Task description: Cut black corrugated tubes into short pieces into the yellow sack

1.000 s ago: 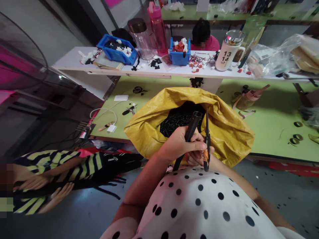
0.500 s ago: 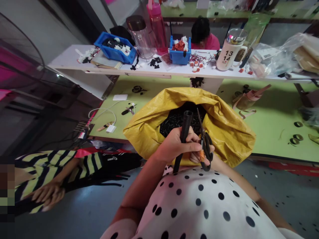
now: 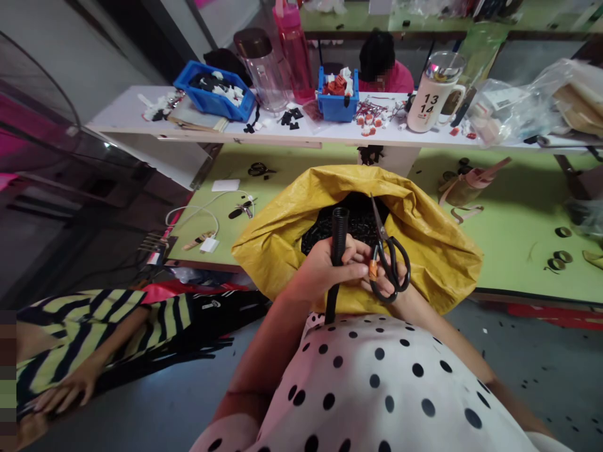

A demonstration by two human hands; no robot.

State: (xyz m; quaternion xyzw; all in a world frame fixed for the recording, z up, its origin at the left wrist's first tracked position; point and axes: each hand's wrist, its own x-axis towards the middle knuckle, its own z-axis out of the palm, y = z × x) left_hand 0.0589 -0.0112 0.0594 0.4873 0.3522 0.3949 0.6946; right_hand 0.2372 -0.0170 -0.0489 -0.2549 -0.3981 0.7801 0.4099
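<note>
A black corrugated tube (image 3: 339, 238) stands nearly upright in my left hand (image 3: 328, 267), with my fingers wrapped round it. My right hand (image 3: 389, 279) holds black-handled scissors (image 3: 390, 257), their blades pointing up and away from me and looking closed. Orange material (image 3: 373, 270) is wrapped on one part of the scissors' handle, beside my left thumb. Both hands are close together over the near edge of an open yellow sack (image 3: 277, 229). Inside the sack lie many small black pieces (image 3: 320, 229).
Blue bins (image 3: 338, 103), bottles and a mug (image 3: 428, 103) line the white shelf (image 3: 207, 135). On the green table (image 3: 513, 220) are other scissors (image 3: 260, 169), a white cable and black rings. A person in a striped shirt (image 3: 98, 320) sits at left; another is behind the shelf.
The scissors have turned so that their handle loops face the camera more fully. The tube has shifted slightly left with my left hand. The striped-shirt person's hands have moved down and left.
</note>
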